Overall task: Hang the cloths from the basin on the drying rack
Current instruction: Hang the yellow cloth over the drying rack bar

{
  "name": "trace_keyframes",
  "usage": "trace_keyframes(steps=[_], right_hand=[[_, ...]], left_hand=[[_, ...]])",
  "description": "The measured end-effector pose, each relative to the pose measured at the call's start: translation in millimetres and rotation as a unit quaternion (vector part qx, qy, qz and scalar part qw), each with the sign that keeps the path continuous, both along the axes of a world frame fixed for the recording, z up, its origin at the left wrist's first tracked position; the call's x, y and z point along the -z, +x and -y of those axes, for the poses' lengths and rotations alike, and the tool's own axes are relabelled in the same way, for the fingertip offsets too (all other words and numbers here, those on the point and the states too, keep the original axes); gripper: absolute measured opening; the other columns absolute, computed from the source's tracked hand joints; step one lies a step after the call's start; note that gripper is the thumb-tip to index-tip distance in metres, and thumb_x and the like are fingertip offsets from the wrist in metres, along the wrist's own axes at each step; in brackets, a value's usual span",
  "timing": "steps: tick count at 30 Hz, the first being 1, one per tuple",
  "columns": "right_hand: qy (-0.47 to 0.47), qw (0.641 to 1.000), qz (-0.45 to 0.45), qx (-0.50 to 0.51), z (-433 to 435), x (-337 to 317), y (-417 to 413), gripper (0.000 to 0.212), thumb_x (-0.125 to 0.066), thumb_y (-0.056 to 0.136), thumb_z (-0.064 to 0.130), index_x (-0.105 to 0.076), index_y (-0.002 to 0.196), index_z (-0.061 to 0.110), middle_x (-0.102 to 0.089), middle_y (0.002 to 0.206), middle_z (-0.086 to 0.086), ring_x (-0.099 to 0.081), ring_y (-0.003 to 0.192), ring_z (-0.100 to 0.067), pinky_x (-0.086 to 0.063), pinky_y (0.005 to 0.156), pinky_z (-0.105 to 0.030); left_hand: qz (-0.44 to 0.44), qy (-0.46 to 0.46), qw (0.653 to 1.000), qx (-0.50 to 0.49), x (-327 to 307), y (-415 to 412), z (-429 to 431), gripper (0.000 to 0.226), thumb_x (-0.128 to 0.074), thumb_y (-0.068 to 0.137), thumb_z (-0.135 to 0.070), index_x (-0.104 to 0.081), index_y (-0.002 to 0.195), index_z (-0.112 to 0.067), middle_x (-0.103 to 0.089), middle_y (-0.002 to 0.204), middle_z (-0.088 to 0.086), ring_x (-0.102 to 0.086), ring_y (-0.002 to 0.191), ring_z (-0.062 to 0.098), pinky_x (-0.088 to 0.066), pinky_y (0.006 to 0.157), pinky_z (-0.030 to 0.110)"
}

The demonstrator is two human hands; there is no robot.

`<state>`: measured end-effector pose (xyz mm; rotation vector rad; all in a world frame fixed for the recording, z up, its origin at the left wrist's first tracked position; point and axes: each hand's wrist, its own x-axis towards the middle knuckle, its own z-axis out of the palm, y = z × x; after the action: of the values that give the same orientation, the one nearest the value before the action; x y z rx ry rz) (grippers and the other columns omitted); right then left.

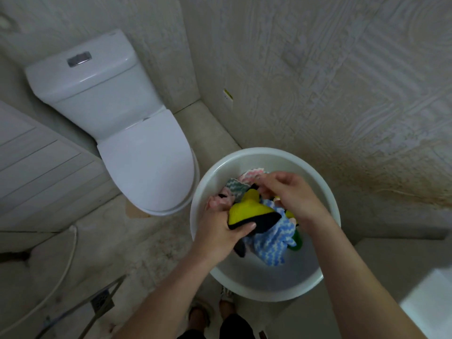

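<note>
Both hands are down in the white basin [266,282], which sits on the bathroom floor at five o'clock of the toilet [137,133]. The left hand [220,228] has its fingers clamped round the near end of a yellow-and-black cloth [249,211], thumb pressed on the black edge. The right hand [291,194], at one o'clock of the left, curls its thumb and fingers closed on that cloth's far corner; the fingertips are partly buried in the pile.

Beneath lie a blue zigzag cloth [271,241], a green zigzag cloth [234,187] and pink cloths [217,200], all crumpled and overlapping, so their number is hard to count. Something green [297,238] peeps out at the basin's three o'clock side, mostly hidden by the right forearm.

A thin metal frame [97,304] at seven o'clock is cut off by the picture's lower edge; what it is cannot be told. A small yellow sticker [228,94] on the wall at twelve o'clock is too small to read.
</note>
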<state>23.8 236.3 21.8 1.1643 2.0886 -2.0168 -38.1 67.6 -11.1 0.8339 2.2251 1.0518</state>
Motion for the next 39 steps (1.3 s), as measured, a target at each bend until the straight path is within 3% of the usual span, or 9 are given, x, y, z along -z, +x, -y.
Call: trace_keyframes(steps=[4, 11, 15, 18, 21, 28, 32, 35, 39], right_hand=[[0.221, 0.944, 0.2, -0.14, -28.0, 58.9, -13.2, 0.047, -0.055, 0.094, 0.034, -0.044, 0.138, 0.022, -0.055, 0.131, -0.016, -0.056, 0.113, -0.033, -0.046, 0.092, -0.041], [0.353, 0.924, 0.137, -0.056, -8.9, 71.8, -16.9, 0.023, -0.054, 0.092, 0.021, -0.072, 0.102, 0.009, -0.07, 0.099, -0.015, -0.063, 0.085, -0.034, -0.046, 0.076, -0.036], [0.056, 0.978, -0.048, 0.194, -4.5, 0.7, -9.7, 0.017, -0.042, 0.098, 0.013, -0.055, 0.088, 0.01, -0.056, 0.083, -0.007, -0.056, 0.075, -0.02, -0.05, 0.054, -0.027], [-0.121, 0.951, -0.127, 0.255, -2.5, -46.6, -7.0, 0.025, -0.043, 0.096, 0.012, -0.05, 0.073, 0.016, -0.05, 0.069, -0.001, -0.05, 0.062, -0.014, -0.045, 0.046, -0.024], [-0.097, 0.972, -0.152, 0.153, -0.3, -82.1, -6.3, 0.019, -0.05, 0.089, 0.016, -0.06, 0.073, 0.009, -0.051, 0.064, -0.002, -0.046, 0.054, -0.011, -0.038, 0.049, -0.023], [0.16, 0.947, -0.131, -0.246, 32.3, -154.2, -8.1, 0.042, -0.058, 0.079, 0.051, -0.068, 0.104, 0.018, -0.067, 0.077, 0.011, -0.059, 0.074, 0.002, -0.047, 0.071, -0.018], [0.156, 0.971, -0.152, -0.102, 65.1, -165.8, -22.0, 0.046, -0.059, 0.09, 0.042, -0.071, 0.076, 0.0, -0.06, 0.057, -0.003, -0.047, 0.046, -0.004, -0.036, 0.047, -0.019], [0.141, 0.966, -0.198, -0.091, 98.9, -175.0, -24.3, 0.012, -0.065, 0.088, 0.015, -0.074, 0.082, 0.01, -0.064, 0.061, 0.004, -0.055, 0.054, 0.0, -0.043, 0.055, -0.016], [0.183, 0.932, -0.239, -0.2, 135.4, -193.0, -26.0, 0.028, -0.055, 0.089, -0.002, -0.061, 0.093, 0.025, -0.066, 0.08, -0.004, -0.062, 0.071, -0.011, -0.048, 0.07, -0.021]], left_hand=[[0.008, 0.021, 0.998, -0.055, -9.5, 2.3, 10.7, 0.016, -0.077, 0.074, -0.037, -0.072, 0.07, -0.023, -0.066, 0.067, -0.015, -0.06, 0.068, 0.004, -0.043, 0.063, 0.023], [0.237, 0.106, 0.943, -0.207, -43.5, -12.8, 9.6, 0.039, -0.068, 0.078, -0.044, -0.071, 0.081, -0.005, -0.073, 0.073, 0.008, -0.068, 0.068, 0.015, -0.051, 0.064, 0.026], [0.251, 0.076, 0.94, -0.22, -53.9, -18.6, 13.2, 0.101, -0.053, 0.059, -0.087, -0.062, 0.086, 0.01, -0.066, 0.078, 0.025, -0.068, 0.077, 0.029, -0.049, 0.075, 0.037], [0.239, 0.106, 0.951, -0.163, -69.4, -16.5, 9.1, 0.08, -0.056, 0.071, -0.073, -0.065, 0.085, 0.006, -0.067, 0.076, 0.024, -0.066, 0.073, 0.029, -0.046, 0.072, 0.034], [0.244, 0.162, 0.947, -0.129, -91.2, -9.9, 8.4, 0.037, -0.058, 0.085, -0.036, -0.067, 0.106, -0.008, -0.073, 0.097, 0.007, -0.068, 0.091, 0.019, -0.052, 0.083, 0.031], [0.233, 0.224, 0.941, -0.102, -150.7, -8.9, 21.1, 0.04, -0.042, 0.094, -0.041, -0.069, 0.099, -0.011, -0.073, 0.1, 0.011, -0.068, 0.097, 0.024, -0.051, 0.089, 0.038], [0.181, 0.204, 0.959, -0.076, -171.8, -5.4, 48.2, 0.04, -0.048, 0.094, -0.045, -0.068, 0.097, -0.01, -0.07, 0.101, 0.018, -0.065, 0.098, 0.03, -0.047, 0.093, 0.045], [0.151, 0.227, 0.959, -0.072, -185.6, 1.9, 85.0, 0.015, -0.054, 0.094, -0.021, -0.069, 0.096, -0.023, -0.07, 0.09, 0.0, -0.064, 0.086, 0.014, -0.049, 0.08, 0.032], [0.168, 0.234, 0.945, -0.158, -197.7, 13.4, 136.5, 0.016, -0.053, 0.094, -0.025, -0.067, 0.101, -0.026, -0.064, 0.083, 0.0, -0.057, 0.058, 0.014, -0.047, 0.049, 0.024]])
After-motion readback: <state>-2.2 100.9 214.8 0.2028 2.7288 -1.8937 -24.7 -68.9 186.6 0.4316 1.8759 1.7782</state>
